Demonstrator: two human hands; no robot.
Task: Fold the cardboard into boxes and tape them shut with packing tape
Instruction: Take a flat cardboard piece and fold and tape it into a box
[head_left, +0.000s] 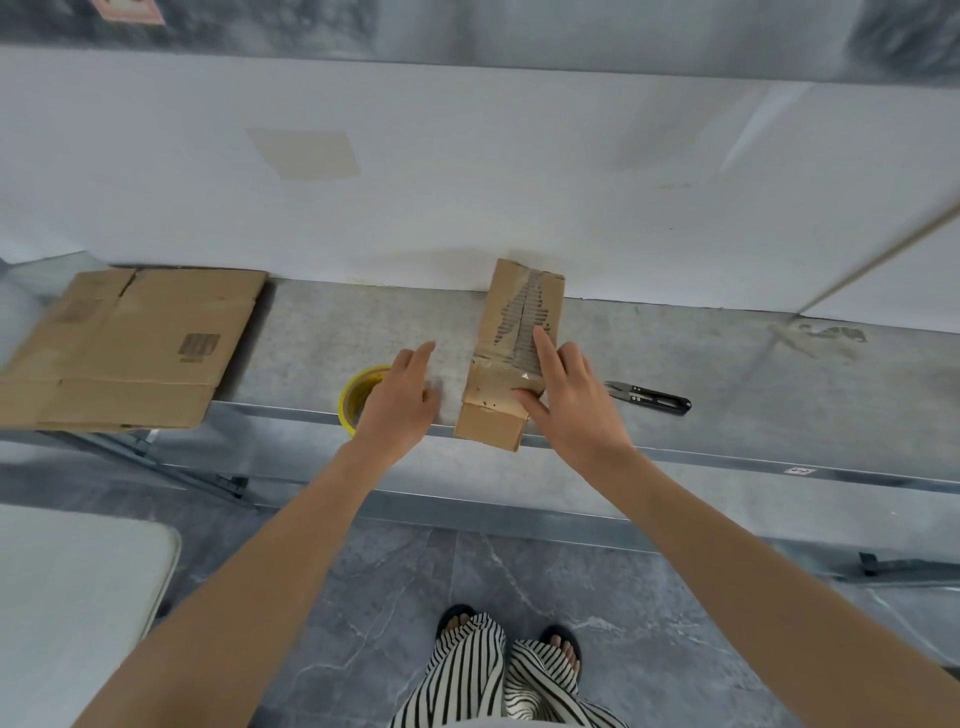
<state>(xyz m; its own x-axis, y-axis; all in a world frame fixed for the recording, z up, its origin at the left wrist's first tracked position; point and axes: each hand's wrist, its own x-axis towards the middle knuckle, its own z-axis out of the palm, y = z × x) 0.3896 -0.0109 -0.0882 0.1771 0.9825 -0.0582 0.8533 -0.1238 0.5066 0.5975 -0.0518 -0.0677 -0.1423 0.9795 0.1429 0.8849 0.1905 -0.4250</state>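
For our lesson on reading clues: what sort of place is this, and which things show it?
Probably a packing bench in a workshop or storeroom: a bare metal table, flattened cardboard at its left end, and a tape roll and snips beside the small box.

packing workspace: metal shelf bench (727, 395), flat cardboard (124, 343), tape roll (358, 395), bare wall.

No legible text: print on flat cardboard (198, 346) blurred, table-edge sticker (798, 471) too small.
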